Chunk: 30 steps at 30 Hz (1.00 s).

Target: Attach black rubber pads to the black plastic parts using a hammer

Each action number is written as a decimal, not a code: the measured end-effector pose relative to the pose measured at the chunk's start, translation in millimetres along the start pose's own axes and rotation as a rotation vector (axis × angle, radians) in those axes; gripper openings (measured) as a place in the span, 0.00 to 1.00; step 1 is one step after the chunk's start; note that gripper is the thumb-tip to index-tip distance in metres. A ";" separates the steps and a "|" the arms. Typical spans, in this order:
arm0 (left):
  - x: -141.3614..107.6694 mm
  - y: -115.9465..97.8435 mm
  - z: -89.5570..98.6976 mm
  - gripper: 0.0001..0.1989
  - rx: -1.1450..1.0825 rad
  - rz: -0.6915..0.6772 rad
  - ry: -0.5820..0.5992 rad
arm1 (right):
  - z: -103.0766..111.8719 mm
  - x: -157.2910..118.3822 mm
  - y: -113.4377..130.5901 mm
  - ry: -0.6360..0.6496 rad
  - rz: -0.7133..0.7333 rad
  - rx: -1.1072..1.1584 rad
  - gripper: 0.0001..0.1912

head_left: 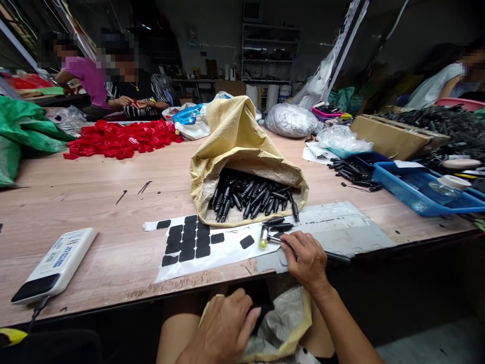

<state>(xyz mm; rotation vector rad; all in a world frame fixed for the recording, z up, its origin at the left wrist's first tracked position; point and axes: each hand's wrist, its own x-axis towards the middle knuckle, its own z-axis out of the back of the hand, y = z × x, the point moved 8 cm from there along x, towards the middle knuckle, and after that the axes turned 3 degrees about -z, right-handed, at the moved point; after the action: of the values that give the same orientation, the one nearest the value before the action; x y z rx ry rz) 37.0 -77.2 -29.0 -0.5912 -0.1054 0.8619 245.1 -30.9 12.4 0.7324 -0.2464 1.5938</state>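
Your left hand [225, 323] is nearest, over your lap at the near edge of the counter [125, 222], its fingers loosely bent; you cannot tell whether it holds anything. Just right of it, one grey sack with a yellow edge [286, 321] lies across your lap. Your right hand [305, 258] is closed around the handle of one small hammer [264, 235], whose head is to the left, above a white sheet [227, 255]. Two loose black tubes [281, 227] lie just beyond the hammer, near the mouth of one yellow sack [235, 131]; the many tubes inside overlap too much to count.

On the sheet you have roughly a dozen black squares [188, 236] in a block of three columns, with one apart to its left, two apart to its right and another partly hidden behind the hammer. One grey board [341, 222] extends to the right.

Left on the counter are one white power bank [55, 265] and three thin black pins [121, 197]; farther off sits one heap of red parts [121, 139], too dense to count. To your right is one blue tray [401, 189] holding a white-lidded jar [449, 186]. Two co-workers [138, 91] sit far left, and one person [435, 86] far right.
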 end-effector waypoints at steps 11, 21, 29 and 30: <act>51.5 -38.0 60.1 0.09 -0.180 -0.148 -0.036 | 0.9 0.0 3.2 -0.020 -0.006 -0.009 0.09; 191.3 -22.6 96.7 0.06 0.131 -0.072 -0.232 | 0.8 -1.2 2.9 -0.034 0.010 0.016 0.08; 169.3 -9.1 112.3 0.07 0.148 0.002 -0.307 | 2.6 -0.8 3.3 -0.034 0.003 0.035 0.08; 157.9 -3.8 117.3 0.08 0.126 -0.002 -0.327 | 2.5 -0.9 3.1 -0.031 0.001 0.038 0.08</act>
<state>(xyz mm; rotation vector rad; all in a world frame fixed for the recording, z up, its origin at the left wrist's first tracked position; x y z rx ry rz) 105.8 90.2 48.1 -0.3290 -0.3453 0.9509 242.9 -33.5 14.6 0.7867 -0.2399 1.5930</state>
